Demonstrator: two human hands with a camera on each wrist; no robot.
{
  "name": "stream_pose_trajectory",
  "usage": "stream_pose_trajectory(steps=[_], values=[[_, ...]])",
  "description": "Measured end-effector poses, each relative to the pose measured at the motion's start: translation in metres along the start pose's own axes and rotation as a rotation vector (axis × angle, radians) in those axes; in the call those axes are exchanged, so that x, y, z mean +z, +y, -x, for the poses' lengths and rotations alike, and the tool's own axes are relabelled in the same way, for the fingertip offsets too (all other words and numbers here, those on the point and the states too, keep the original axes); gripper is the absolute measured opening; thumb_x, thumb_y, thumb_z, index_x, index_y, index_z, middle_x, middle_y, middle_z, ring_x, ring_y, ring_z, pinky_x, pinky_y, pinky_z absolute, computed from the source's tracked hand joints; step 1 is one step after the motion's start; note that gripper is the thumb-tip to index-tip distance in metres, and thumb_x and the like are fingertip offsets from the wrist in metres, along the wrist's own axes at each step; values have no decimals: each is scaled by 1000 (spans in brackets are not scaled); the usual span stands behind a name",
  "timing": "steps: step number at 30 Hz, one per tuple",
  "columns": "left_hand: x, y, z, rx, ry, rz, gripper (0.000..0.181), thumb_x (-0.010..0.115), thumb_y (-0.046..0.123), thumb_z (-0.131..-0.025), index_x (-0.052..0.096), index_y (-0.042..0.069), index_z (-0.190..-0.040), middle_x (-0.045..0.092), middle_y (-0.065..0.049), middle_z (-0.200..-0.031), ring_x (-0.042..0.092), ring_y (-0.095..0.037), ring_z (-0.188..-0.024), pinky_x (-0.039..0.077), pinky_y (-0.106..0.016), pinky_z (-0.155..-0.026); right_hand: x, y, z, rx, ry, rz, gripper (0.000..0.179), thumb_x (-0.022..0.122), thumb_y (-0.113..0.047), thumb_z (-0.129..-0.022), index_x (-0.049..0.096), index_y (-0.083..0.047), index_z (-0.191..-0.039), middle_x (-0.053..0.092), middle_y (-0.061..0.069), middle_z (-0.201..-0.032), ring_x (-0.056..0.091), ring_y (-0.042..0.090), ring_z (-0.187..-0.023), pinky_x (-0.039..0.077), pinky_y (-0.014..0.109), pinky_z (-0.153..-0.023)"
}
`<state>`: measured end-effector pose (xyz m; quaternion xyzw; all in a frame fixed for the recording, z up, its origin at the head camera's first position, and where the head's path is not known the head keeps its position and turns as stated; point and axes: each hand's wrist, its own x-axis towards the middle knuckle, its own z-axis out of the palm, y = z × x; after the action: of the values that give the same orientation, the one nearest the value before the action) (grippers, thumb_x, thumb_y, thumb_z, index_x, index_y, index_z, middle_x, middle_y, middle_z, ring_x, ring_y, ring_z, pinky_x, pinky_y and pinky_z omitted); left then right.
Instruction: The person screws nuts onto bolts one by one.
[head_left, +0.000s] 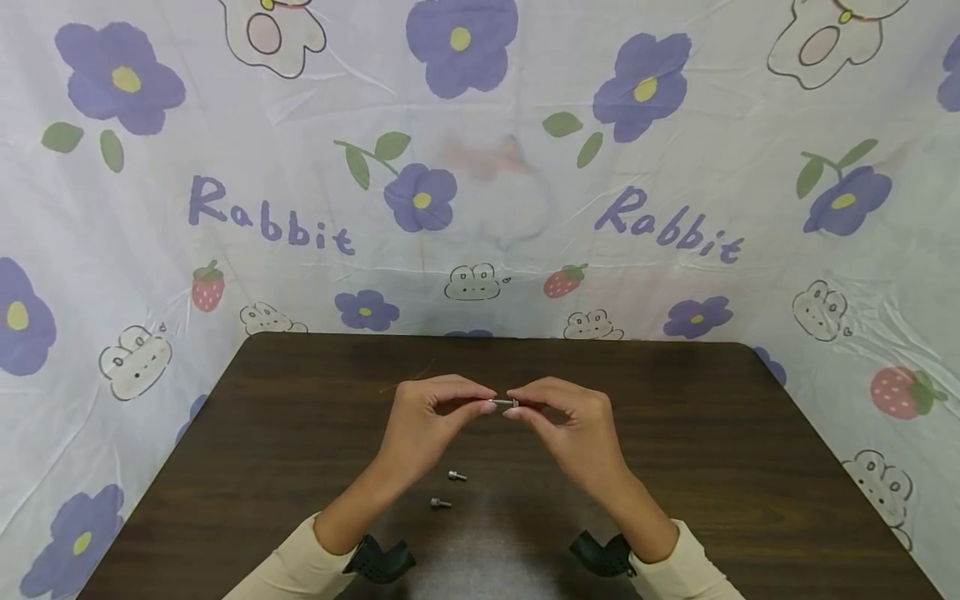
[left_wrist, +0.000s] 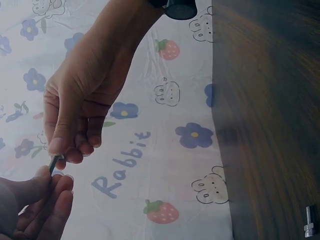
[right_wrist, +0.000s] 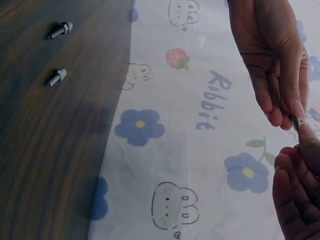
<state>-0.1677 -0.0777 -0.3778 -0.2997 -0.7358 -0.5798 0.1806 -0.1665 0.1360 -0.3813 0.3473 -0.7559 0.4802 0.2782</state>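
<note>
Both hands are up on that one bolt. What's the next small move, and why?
I'd probably have the right hand gently turn the held bolt by its wider end, with the left hand steadying it: the left pinches the shank and the right grips the wider end, so both look well placed for a small turn.

In the head view, soft light is covering the left hand (head_left: 431,417) and right hand (head_left: 581,421), while pale glare is spreading on the table (head_left: 487,546) below them. Both wrist views are looking dimmer, the cloth (right_wrist: 210,160) behind the hands appearing hazy.
</note>
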Motion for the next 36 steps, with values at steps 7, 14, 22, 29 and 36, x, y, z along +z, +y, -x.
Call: stream_pose_trajectory(steps=[7,14,22,29,36], values=[[3,2,0,38,20,17,9,79,9,-87,81,8,-96,77,-1,-92,74,-16,-82,62,-30,-71,0,0,0,20,-9,30,16,80,0,-85,79,-9,-98,75,-2,-91,67,9,-73,53,18,-64],[5,0,-1,104,36,-7,9,79,5,-86,81,5,-95,77,-2,-93,74,-16,-83,61,-29,-72,0,-1,-1,11,-40,52,15,76,1,-87,77,-9,-97,74,-2,-88,66,10,-70,52,18,-63],[7,-3,1,146,53,-23,8,78,4,-87,80,3,-94,77,-2,-92,74,-14,-81,61,-27,-70,3,-4,0,99,-65,29,14,71,-3,-94,73,-18,-93,66,-7,-75,62,12,-66,52,24,-58],[8,-3,2,143,75,-16,8,78,5,-88,81,5,-95,77,-3,-93,74,-15,-83,61,-27,-71,5,-5,0,138,-65,10,12,70,-4,-95,72,-16,-93,65,-7,-73,61,13,-65,50,25,-56],[8,-2,1,122,98,1,7,79,4,-86,81,3,-93,77,-3,-92,74,-17,-82,61,-27,-70,4,-7,-1,77,-9,-10,18,80,-1,-85,76,-11,-99,74,-2,-86,69,13,-73,58,25,-64]])
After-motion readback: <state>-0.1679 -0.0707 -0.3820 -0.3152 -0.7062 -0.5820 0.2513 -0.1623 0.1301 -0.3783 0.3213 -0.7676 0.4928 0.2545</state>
